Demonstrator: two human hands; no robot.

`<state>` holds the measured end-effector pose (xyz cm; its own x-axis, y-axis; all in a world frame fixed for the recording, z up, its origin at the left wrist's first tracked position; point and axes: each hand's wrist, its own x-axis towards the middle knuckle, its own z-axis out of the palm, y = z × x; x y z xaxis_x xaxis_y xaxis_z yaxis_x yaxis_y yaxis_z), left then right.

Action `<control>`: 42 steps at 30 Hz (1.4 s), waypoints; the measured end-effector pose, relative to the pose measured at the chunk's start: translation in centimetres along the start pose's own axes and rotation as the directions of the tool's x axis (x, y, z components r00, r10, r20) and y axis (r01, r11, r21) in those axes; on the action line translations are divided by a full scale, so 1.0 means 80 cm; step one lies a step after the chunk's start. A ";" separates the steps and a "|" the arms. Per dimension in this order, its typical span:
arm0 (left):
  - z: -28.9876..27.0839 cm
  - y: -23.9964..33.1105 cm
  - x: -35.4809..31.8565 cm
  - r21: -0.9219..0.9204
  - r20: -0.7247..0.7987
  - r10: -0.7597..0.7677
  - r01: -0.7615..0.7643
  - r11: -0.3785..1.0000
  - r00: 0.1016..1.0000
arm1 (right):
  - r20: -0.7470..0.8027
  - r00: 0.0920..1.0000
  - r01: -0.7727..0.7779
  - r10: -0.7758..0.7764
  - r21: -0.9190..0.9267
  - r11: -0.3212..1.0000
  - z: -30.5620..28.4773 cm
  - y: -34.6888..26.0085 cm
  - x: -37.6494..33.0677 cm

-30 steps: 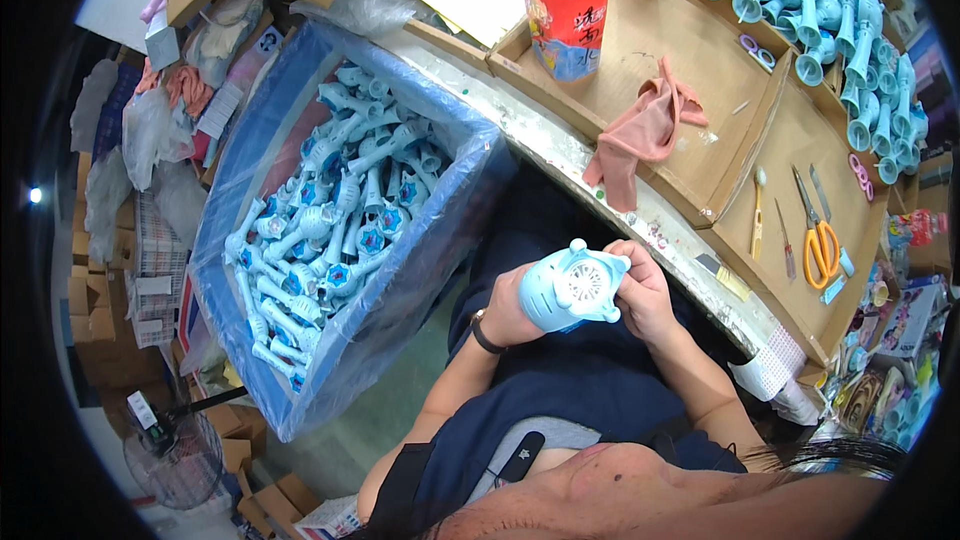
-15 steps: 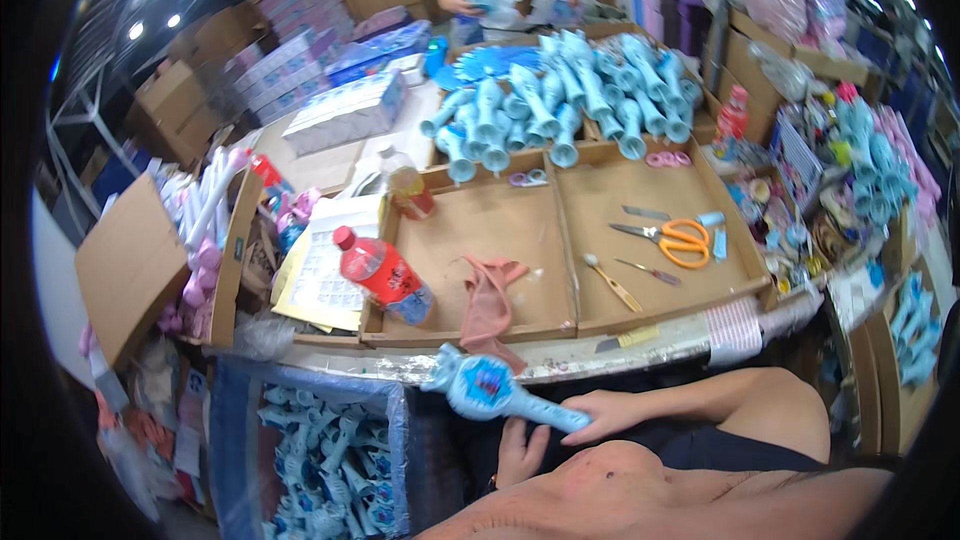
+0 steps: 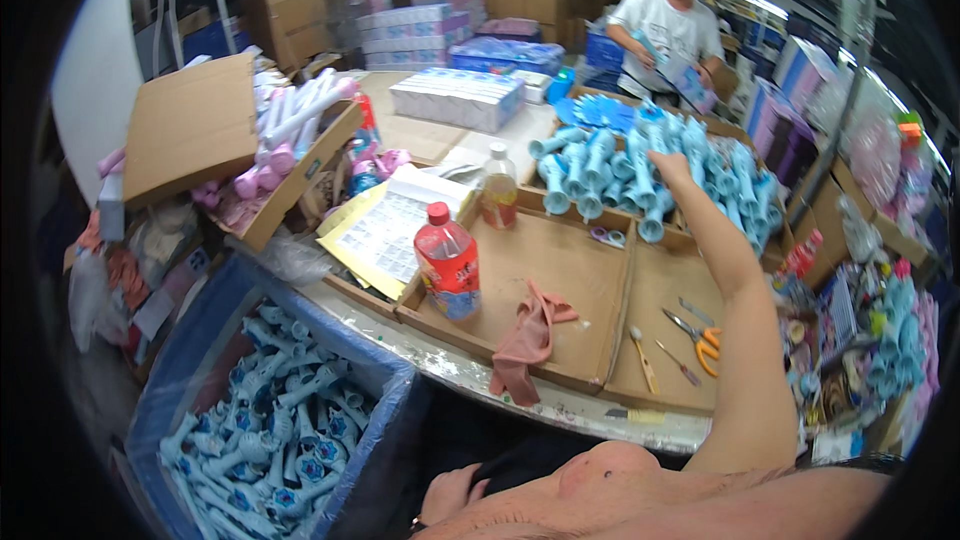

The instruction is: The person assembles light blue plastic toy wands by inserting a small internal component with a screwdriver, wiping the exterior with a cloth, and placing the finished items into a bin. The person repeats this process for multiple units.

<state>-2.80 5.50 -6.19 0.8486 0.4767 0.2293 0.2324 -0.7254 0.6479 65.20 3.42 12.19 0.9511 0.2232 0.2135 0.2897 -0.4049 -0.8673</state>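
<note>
Gone from my hands is the blue toy; right hand point(image 3: 668, 168) now reaches far into blue handle pile point(image 3: 640, 175), grip unclear; left hand point(image 3: 455, 492) rests loose near lap

The heap of light blue plastic handle-shaped toys point(image 3: 640, 175) at the far side of the brown cardboard tray point(image 3: 560, 270) matches the light blue toys in the deep blue-lined bin point(image 3: 270, 420). A red plastic bottle with a red cap point(image 3: 447, 262) stands by a salmon-pink cloth point(image 3: 527, 338) and orange-handled scissors point(image 3: 700, 336). Pale pink tubes point(image 3: 295, 120) fill a brown carton, beside a yellow sheet printed with a small grid pattern point(image 3: 385, 230)
</note>
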 end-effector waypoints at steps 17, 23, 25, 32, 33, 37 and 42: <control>-0.048 0.061 0.092 0.245 0.177 0.122 -0.164 0.956 0.976 | 0.654 0.525 -0.084 -0.545 0.677 0.731 -0.122 -0.152 -0.302; -0.073 0.115 0.160 0.528 0.225 0.431 -0.482 0.700 0.874 | 0.514 -0.206 -0.697 -0.833 0.521 0.493 -0.175 -0.235 -0.417; -0.081 0.129 0.156 0.620 0.251 0.455 -0.503 0.602 0.854 | 0.409 -0.243 -0.803 -0.879 0.424 0.419 -0.168 -0.239 -0.443; -0.106 0.150 0.110 0.704 0.391 0.405 -0.552 0.446 0.826 | 0.084 -0.371 -0.888 -0.925 0.260 0.380 -0.168 -0.257 -0.498; -0.110 0.150 0.104 0.713 0.416 0.389 -0.560 0.422 0.822 | 0.008 -0.365 -0.895 -0.931 0.271 0.353 -0.167 -0.255 -0.505; -0.114 0.148 0.082 0.749 0.407 0.460 -0.576 0.328 0.789 | -0.269 -0.465 -0.820 -0.843 0.491 0.295 -0.140 -0.231 -0.544; -0.087 0.129 0.066 0.787 0.364 0.608 -0.583 0.204 0.705 | 0.465 -0.146 0.482 -0.873 0.804 0.348 -0.080 -0.206 -0.606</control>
<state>0.81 4.00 6.76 0.9130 -0.2859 0.2910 -0.0731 -0.8164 -0.5728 14.98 -6.40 19.03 -0.4419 0.7332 0.5168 0.4730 0.6800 -0.5603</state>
